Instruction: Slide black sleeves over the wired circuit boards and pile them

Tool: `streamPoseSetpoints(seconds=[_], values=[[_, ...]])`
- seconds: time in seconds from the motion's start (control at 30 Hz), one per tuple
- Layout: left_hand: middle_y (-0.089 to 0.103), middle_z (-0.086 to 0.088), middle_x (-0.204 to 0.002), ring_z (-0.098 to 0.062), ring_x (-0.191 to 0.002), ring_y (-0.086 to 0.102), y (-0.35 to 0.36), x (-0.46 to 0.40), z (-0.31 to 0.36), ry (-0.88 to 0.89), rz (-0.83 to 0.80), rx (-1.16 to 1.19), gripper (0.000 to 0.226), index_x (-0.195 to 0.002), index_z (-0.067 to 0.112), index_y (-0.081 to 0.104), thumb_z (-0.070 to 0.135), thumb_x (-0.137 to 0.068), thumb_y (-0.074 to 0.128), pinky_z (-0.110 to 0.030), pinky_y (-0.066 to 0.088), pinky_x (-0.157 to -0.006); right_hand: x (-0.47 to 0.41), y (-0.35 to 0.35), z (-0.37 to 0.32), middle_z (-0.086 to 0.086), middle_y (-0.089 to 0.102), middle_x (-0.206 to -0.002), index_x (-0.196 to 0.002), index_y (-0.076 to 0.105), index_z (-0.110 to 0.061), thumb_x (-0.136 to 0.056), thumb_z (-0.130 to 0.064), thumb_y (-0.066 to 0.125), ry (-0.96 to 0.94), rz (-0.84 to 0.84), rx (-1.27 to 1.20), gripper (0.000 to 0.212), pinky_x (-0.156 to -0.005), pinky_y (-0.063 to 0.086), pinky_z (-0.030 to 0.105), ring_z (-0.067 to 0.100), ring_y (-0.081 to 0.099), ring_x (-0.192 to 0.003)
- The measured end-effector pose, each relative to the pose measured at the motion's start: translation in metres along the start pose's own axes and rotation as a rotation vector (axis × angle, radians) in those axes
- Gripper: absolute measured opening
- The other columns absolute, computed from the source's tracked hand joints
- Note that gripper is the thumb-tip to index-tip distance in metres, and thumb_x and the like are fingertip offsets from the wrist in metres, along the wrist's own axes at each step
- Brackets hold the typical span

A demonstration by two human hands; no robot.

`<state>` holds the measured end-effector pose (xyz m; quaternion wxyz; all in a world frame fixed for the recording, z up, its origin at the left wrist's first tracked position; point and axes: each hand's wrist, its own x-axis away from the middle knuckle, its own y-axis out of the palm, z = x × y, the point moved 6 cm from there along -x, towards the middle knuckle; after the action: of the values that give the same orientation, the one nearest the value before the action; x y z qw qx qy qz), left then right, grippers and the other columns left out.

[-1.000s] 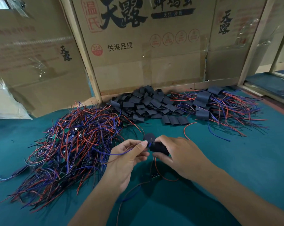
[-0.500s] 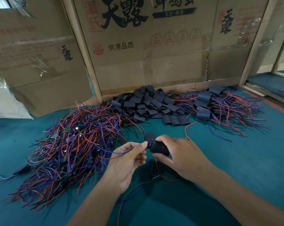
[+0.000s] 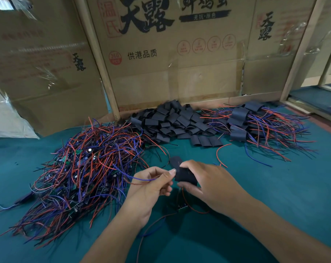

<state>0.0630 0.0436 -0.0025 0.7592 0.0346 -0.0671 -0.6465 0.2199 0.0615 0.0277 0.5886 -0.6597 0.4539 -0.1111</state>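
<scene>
My right hand [image 3: 208, 184] grips a black sleeve [image 3: 185, 176] between thumb and fingers above the green table. My left hand [image 3: 151, 184] pinches the ends of a blue and a red wire [image 3: 142, 179] right at the sleeve's left mouth. A small green circuit board [image 3: 182, 207] dangles on its wires below the sleeve. A second flat black sleeve [image 3: 175, 161] lies just behind my hands. A big tangle of bare wired boards [image 3: 81, 173] lies left, a heap of empty black sleeves [image 3: 172, 122] at the back, and sleeved boards [image 3: 255, 126] pile at the right.
Cardboard boxes [image 3: 170, 59] on wooden frames wall off the back of the green table [image 3: 284, 196]. One red [image 3: 220, 153] and one blue [image 3: 255, 158] wire lie loose near the sleeved pile. A second green surface shows at the far right edge.
My hands hold nearly the same pose; the left fingertips have closed in slightly toward the sleeve's mouth with the wire ends. The piles have not moved.
</scene>
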Motion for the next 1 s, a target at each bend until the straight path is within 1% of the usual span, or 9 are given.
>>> streamPoseSetpoints(seconds=[0.1, 0.2, 0.3, 0.4, 0.6, 0.73, 0.8, 0.9, 1.0], values=[[0.063, -0.015, -0.067, -0.019, -0.055, 0.054, 0.001, 0.0, 0.0, -0.005, -0.025, -0.019, 0.019, -0.075, -0.001, 0.065, 0.008, -0.091, 0.066, -0.024, 0.048, -0.051, 0.0, 0.001, 0.001, -0.002, 0.066, -0.119, -0.13, 0.049, -0.022, -0.096, -0.055, 0.05, 0.0, -0.011, -0.001, 0.047, -0.077, 0.044, 0.039, 0.027, 0.062, -0.098], [0.063, -0.012, -0.066, -0.018, -0.055, 0.055, 0.0, -0.001, 0.001, 0.004, -0.032, -0.06, 0.015, -0.075, 0.001, 0.066, 0.004, -0.091, 0.066, -0.024, 0.048, -0.052, -0.001, 0.001, 0.002, -0.002, 0.064, -0.122, -0.132, 0.048, -0.022, -0.096, -0.056, 0.048, 0.007, -0.024, 0.01, 0.049, -0.078, 0.043, 0.039, 0.027, 0.061, -0.1], [0.061, -0.009, -0.063, -0.016, -0.054, 0.054, -0.001, -0.001, 0.001, 0.002, -0.024, -0.082, 0.015, -0.074, 0.004, 0.067, 0.0, -0.089, 0.067, -0.024, 0.047, -0.052, -0.001, 0.004, 0.002, -0.002, 0.062, -0.127, -0.135, 0.045, -0.023, -0.097, -0.057, 0.046, 0.008, -0.06, 0.023, 0.051, -0.084, 0.044, 0.041, 0.027, 0.06, -0.106], [0.06, -0.01, -0.063, -0.015, -0.052, 0.053, -0.001, -0.001, -0.001, -0.024, -0.022, -0.031, 0.016, -0.073, 0.004, 0.069, -0.003, -0.088, 0.066, -0.022, 0.046, -0.05, -0.001, 0.004, 0.001, -0.002, 0.06, -0.13, -0.136, 0.044, -0.023, -0.097, -0.056, 0.045, 0.011, -0.074, 0.023, 0.051, -0.087, 0.043, 0.041, 0.026, 0.059, -0.108], [0.06, -0.012, -0.064, -0.016, -0.053, 0.052, 0.001, 0.0, -0.001, -0.053, -0.037, 0.093, 0.018, -0.077, 0.0, 0.073, -0.001, -0.091, 0.062, -0.022, 0.046, -0.05, -0.002, 0.002, 0.0, -0.001, 0.06, -0.131, -0.136, 0.044, -0.022, -0.098, -0.053, 0.047, 0.008, -0.067, 0.007, 0.05, -0.087, 0.042, 0.04, 0.026, 0.058, -0.11], [0.06, -0.013, -0.065, -0.017, -0.053, 0.053, 0.006, 0.002, -0.003, -0.049, -0.052, 0.076, 0.017, -0.081, -0.004, 0.071, -0.002, -0.093, 0.059, -0.023, 0.047, -0.051, -0.002, 0.003, -0.001, 0.0, 0.063, -0.123, -0.133, 0.047, -0.021, -0.097, -0.05, 0.05, -0.011, -0.049, 0.008, 0.046, -0.079, 0.04, 0.037, 0.026, 0.059, -0.103], [0.06, -0.013, -0.065, -0.017, -0.054, 0.052, 0.006, 0.002, -0.003, -0.05, -0.049, 0.083, 0.016, -0.083, -0.005, 0.07, -0.003, -0.093, 0.058, -0.023, 0.047, -0.051, -0.001, 0.004, 0.001, -0.001, 0.063, -0.122, -0.132, 0.048, -0.022, -0.096, -0.051, 0.052, -0.008, -0.036, -0.015, 0.046, -0.079, 0.042, 0.038, 0.025, 0.059, -0.102], [0.06, -0.012, -0.065, -0.017, -0.055, 0.053, 0.005, 0.002, -0.002, -0.045, -0.053, 0.105, 0.015, -0.085, -0.006, 0.07, -0.003, -0.093, 0.058, -0.022, 0.047, -0.052, 0.0, 0.004, 0.007, -0.009, 0.067, -0.111, -0.121, 0.055, -0.027, -0.092, -0.053, 0.058, 0.055, -0.017, -0.228, 0.039, -0.08, 0.046, 0.032, 0.013, 0.06, -0.097], [0.061, -0.013, -0.068, -0.016, -0.057, 0.053, 0.003, 0.002, -0.002, -0.035, -0.071, 0.102, 0.013, -0.088, -0.006, 0.07, -0.002, -0.093, 0.059, -0.022, 0.048, -0.054, -0.002, 0.008, 0.02, -0.009, 0.07, -0.085, -0.101, 0.063, -0.031, -0.09, -0.052, 0.059, 0.21, -0.08, -0.474, 0.024, -0.069, 0.046, 0.027, 0.003, 0.06, -0.073]])
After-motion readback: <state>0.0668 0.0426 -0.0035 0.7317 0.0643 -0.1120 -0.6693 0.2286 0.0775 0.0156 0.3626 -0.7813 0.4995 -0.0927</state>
